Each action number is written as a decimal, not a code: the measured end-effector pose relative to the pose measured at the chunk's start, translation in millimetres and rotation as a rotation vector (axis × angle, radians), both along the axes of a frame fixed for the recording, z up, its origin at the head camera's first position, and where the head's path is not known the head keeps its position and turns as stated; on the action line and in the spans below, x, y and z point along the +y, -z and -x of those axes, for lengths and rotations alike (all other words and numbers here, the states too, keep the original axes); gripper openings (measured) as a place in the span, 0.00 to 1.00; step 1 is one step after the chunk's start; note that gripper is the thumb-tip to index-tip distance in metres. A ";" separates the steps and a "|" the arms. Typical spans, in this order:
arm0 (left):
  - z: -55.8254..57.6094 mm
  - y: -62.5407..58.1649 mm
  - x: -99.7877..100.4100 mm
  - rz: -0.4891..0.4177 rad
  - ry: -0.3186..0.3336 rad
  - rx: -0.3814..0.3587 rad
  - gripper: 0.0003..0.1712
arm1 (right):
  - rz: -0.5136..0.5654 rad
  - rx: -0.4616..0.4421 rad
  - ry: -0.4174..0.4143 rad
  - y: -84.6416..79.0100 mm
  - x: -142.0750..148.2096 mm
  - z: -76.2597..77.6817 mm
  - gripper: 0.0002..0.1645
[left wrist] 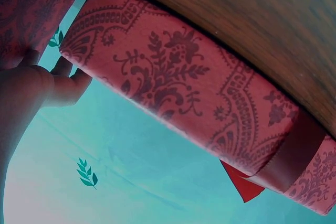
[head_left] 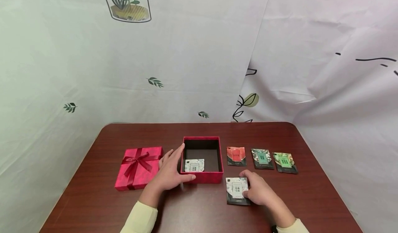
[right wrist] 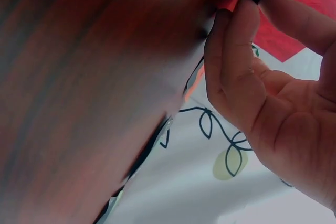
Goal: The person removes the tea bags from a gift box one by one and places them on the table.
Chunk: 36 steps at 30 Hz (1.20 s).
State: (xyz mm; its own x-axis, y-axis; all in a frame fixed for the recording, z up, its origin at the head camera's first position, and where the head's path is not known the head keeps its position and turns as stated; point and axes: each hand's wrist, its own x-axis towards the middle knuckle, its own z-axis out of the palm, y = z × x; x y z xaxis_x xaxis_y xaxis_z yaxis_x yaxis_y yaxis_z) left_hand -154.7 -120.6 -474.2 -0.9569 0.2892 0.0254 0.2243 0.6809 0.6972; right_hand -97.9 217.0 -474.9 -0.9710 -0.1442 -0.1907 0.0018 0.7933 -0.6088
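Plainly, the right hand (head_left: 258,189) pinches the nearest packet (head_left: 236,191).

And here the whole scene is closed in by pale hanging cloth (head_left: 192,53), tinted faintly green at left and pinkish at upper right. A jar of plants (head_left: 130,13) is printed high up, leaf sprigs (head_left: 154,82) are scattered below, deep folds are thrown at right, and a soft sheen is cast across the reddish-brown, round-cornered wooden table (head_left: 199,205)!

L fingers (left wrist: 80,81) nr ribboned red bx (left wrist: 157,77)
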 end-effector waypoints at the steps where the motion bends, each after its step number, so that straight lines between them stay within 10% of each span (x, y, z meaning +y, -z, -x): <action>1: 0.0 0.0 -0.1 0.000 0.000 0.000 0.70 | -0.014 0.010 -0.002 -0.2 -0.5 0.0 0.29; 36: 1.4 2.4 0.2 0.023 0.005 0.018 0.69 | -0.052 0.114 0.101 -21.5 1.7 0.6 0.34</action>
State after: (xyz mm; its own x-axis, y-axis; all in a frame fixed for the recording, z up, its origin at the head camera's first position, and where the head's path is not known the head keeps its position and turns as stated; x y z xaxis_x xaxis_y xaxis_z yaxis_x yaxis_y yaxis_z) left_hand -156.0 -120.3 -476.6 -0.9549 0.2946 0.0362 0.2402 0.6955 0.6771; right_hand -98.5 218.7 -453.4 -0.9958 -0.0375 -0.0835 0.0167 0.8228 -0.5681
